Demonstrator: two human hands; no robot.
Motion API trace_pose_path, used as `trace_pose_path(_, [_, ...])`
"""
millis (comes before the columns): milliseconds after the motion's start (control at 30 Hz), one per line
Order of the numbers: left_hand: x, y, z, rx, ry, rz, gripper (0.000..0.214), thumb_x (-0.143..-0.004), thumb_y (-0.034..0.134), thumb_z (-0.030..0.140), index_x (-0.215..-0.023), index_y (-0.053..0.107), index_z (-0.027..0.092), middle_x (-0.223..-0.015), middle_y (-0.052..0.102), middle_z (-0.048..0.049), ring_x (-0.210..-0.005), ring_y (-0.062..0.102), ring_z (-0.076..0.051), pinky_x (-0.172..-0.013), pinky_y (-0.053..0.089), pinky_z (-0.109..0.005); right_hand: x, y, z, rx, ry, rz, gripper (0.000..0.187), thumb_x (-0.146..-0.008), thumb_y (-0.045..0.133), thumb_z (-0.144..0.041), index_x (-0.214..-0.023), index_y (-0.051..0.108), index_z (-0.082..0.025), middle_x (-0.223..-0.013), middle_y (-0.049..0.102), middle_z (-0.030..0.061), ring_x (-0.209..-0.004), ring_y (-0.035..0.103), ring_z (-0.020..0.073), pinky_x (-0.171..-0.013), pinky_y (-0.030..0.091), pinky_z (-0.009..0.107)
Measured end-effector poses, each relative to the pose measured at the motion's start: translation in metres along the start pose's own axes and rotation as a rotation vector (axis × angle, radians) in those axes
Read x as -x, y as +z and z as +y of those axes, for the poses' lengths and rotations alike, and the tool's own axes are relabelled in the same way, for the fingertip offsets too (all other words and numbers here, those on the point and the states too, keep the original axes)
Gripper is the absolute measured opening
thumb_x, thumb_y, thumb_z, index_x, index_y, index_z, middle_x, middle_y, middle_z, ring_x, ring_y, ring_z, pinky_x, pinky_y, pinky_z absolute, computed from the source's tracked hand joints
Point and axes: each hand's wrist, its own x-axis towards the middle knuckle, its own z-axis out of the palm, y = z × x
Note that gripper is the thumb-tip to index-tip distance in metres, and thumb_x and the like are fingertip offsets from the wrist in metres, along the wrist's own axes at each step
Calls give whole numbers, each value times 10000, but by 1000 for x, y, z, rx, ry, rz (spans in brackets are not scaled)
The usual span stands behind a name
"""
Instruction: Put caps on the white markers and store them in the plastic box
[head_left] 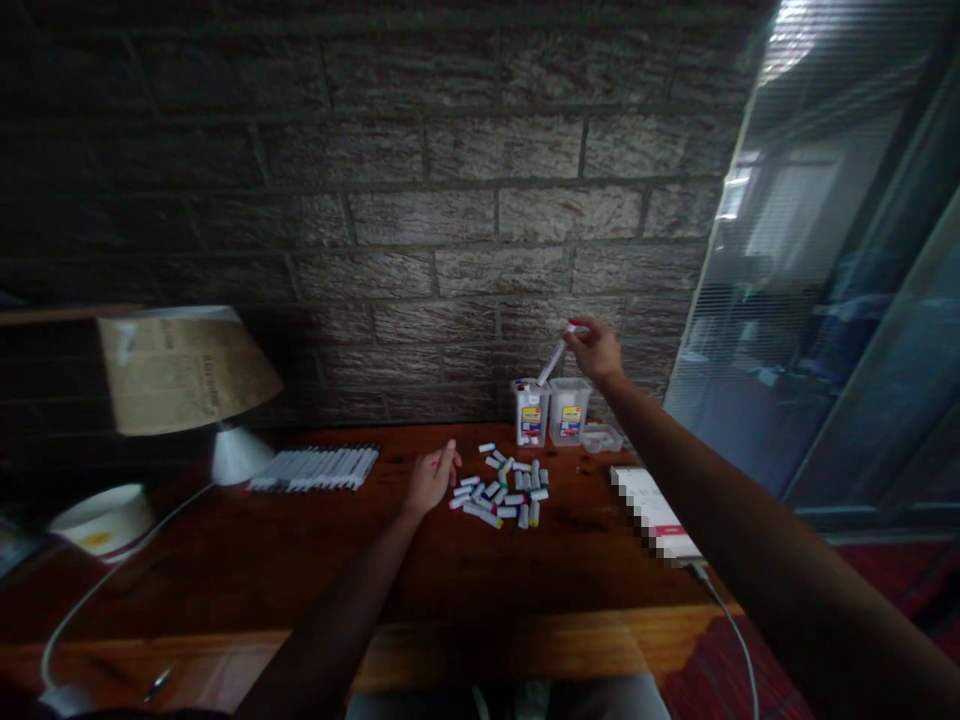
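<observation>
While right fingers [587, 328] pinch its top, the marker [553, 362] slants down-left.

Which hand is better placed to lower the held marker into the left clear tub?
The right hand, I'd say: it holds the marker, lower end at the left clear tub's mouth. The left hand is farther off, beside the scattered white pieces.

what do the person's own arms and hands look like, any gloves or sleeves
The left hand and right hand are both ungloved. The left forearm and right forearm are bare, with no sleeve, watch or bracelet visible. A small reddish mark shows on the left hand.
</observation>
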Motion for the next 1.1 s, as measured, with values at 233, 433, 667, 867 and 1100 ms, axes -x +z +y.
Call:
trace_pose_path(233, [0, -1, 2, 3, -11, -5, 566, -957, 264, 564, -694, 601, 194, -453, 543, 17, -496, 562, -148, -607, 418, -265, 10, 29, -15, 267, 18, -205, 330, -850, 631, -320, -1158, 677, -211, -926, 753, 53, -903, 700, 197, -839, 495, 275])
trace_pose_path(433, [-1, 0, 1, 12, -14, -22, 559, -954, 271, 565, -696, 602, 197, -457, 547, 17, -498, 563, -151, -610, 418, -267, 17, 51, -8, 524, 7, -449, 262, -865, 591, -342, -1063, 727, -239, -1028, 742, 54, -1006, 681, 222, -863, 498, 270])
trace_pose_path(667, [-1, 0, 0, -3, -5, -20, 564, -955, 266, 562, -691, 609, 201, -458, 555, 15, -516, 570, -153, -637, 426, -265, 24, 57, -5, 656, -109, -643, 402, -871, 582, -285, -1269, 626, -258, -1167, 701, 51, -1075, 652, 214, -921, 486, 274])
trace_pose_path(867, [-1, -1, 2, 1, 0, -24, 572, -952, 269, 576, -691, 610, 198, -462, 556, 11, -515, 572, -156, -637, 430, -271, 21, 58, -5, 672, -148, -729, 354, -900, 534, -216, -1229, 663, -241, -1149, 708, 73, -1082, 652, 230, -934, 476, 288])
trace_pose_path(1100, [-1, -1, 2, -11, -3, -24, 579, -952, 270, 577, -687, 616, 196, -461, 563, 12, -507, 573, -151, -627, 432, -270, 15, 65, -2, 666, -123, -736, 299, -887, 584, -313, -1157, 692, -248, -1078, 726, 60, -999, 674, 217, -854, 510, 272])
